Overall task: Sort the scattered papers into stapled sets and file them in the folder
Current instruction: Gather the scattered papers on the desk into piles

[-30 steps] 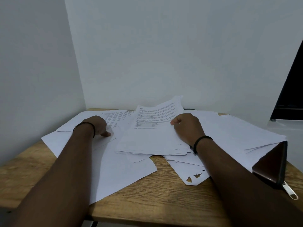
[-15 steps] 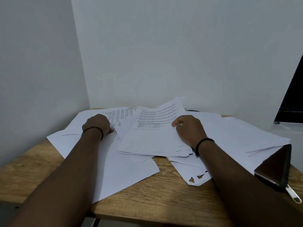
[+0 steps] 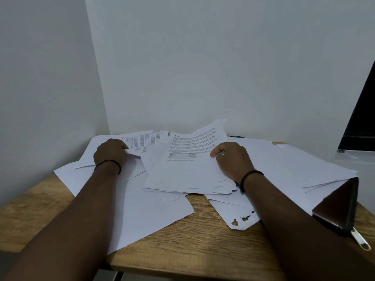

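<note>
Office corner, wooden desk (image 3: 203,246), scattered papers (image 3: 188,175)

Room corner: two plain pale walls (image 3: 203,67) meet in a vertical seam left of centre. A wood-grain surface (image 3: 203,246) fills the corner. A dark panel (image 3: 363,110) stands at right above a white ledge (image 3: 363,159). Lighting dim, even.

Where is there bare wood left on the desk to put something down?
Bare wood shows along the near edge of the desk, between the two forearms, and in the near left corner beside the big blank sheet. Farther back it is crowded: the paper stack and loose sheets cover everything, and the dark folder fills the right.
</note>
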